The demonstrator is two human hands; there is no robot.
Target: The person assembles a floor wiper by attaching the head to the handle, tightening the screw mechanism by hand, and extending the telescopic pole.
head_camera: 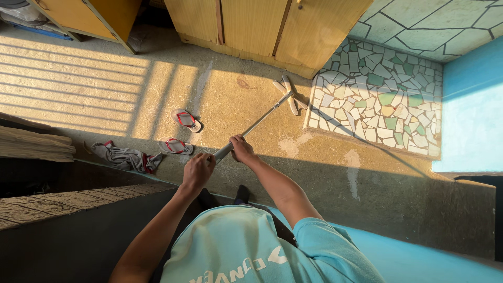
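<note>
Both my hands grip a long grey mop handle (257, 124). My left hand (197, 172) holds its near end. My right hand (242, 149) holds it a little further up the shaft. The pale mop head (289, 94) lies flat on the sunlit concrete floor, close to the base of a wooden cabinet (262, 26) and beside the edge of a mosaic-tiled patch (380, 97).
Two red-strapped flip-flops (185, 119) (176, 146) and a crumpled grey cloth (124, 157) lie on the floor at left. A dark low ledge (63, 199) runs at lower left. A light blue wall (471, 110) stands at right.
</note>
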